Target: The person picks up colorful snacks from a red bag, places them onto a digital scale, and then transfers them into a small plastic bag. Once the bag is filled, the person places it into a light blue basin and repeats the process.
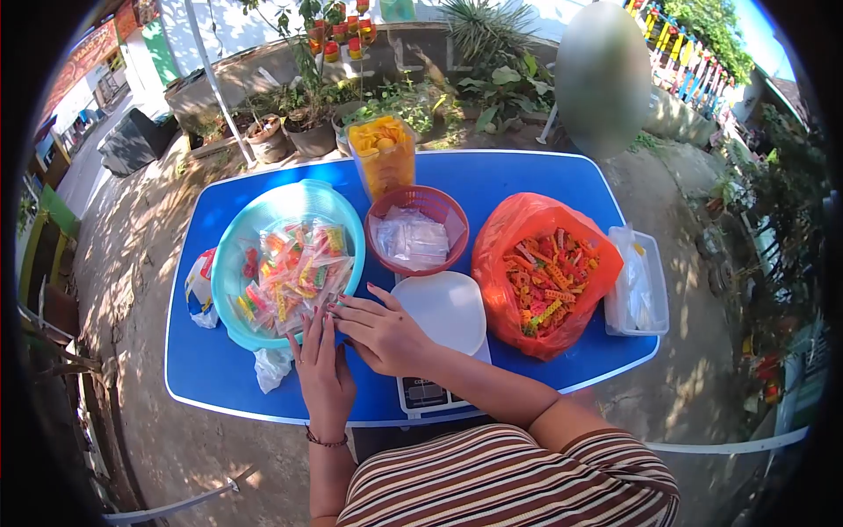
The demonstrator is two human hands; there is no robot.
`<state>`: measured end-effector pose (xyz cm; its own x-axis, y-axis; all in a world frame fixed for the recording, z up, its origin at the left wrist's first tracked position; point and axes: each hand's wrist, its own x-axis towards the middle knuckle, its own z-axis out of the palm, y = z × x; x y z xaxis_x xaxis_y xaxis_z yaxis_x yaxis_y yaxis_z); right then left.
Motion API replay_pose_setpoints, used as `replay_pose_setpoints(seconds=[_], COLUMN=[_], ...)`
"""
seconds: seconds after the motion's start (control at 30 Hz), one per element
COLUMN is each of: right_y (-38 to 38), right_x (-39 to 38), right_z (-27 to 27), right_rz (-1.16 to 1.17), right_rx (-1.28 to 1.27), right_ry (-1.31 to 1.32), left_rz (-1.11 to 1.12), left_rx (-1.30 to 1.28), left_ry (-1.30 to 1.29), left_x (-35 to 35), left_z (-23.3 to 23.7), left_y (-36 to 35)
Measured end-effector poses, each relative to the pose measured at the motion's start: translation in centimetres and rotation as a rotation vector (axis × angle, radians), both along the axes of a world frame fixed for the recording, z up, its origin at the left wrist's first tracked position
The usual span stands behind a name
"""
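My left hand (324,373) reaches up to the near rim of a turquoise basin (230,307), fingers stretched out and slightly apart. From the right, my right hand (386,334) comes across with fingers extended and spread, its tips close to the left fingertips. Whether a thin packet lies between the fingertips is not clear. Inside the basin is a heap of small clear packets (299,268) with colourful pieces. Under and beside my right hand stands a kitchen scale (443,316) with a bare white platform.
A red basket (379,261) holds clear plastic bags (411,239). An orange plastic bag (492,263) is full of colourful ridged snack pieces (549,281). A tub of yellow chips (382,154), a clear container (637,316) and crumpled plastic (272,369) are on the blue table (228,386).
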<state>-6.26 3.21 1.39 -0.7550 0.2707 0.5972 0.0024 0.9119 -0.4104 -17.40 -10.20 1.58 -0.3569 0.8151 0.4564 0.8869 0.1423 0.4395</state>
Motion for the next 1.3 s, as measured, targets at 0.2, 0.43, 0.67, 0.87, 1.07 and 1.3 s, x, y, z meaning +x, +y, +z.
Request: replay_pose_setpoints(seconds=[0.2,0.43,0.67,0.87,1.07,1.3], right_y=[0.1,2.8,6.2,7.6,7.0,6.8], right_x=[11.8,22.5,26.8,27.1,26.8,27.3], right_z=[0.1,-0.9,-2.5,-3.0,-5.0,-6.0], right_rz=[-0.184,-0.608,-0.850,-0.878,-0.934,-0.800], right_rx=[-0.095,-0.152,-0.098,-0.076,-0.024,-0.037], right_ry=[0.039,-0.001,-0.031,-0.152,0.068,0.215], left_rz=[-0.429,-0.757,-0.850,-0.809,-0.786,-0.745], left_rx=[-0.101,-0.175,-0.198,-0.151,-0.106,-0.120], left_ry=[-0.062,-0.038,0.047,0.120,0.192,0.257], left_x=[6.6,11.4,15.9,16.6,17.5,19.1], left_z=[1.1,1.9,1.4,1.3,1.5,-0.7], left_y=[2.3,7.9,13.5,17.4,21.0,24.7])
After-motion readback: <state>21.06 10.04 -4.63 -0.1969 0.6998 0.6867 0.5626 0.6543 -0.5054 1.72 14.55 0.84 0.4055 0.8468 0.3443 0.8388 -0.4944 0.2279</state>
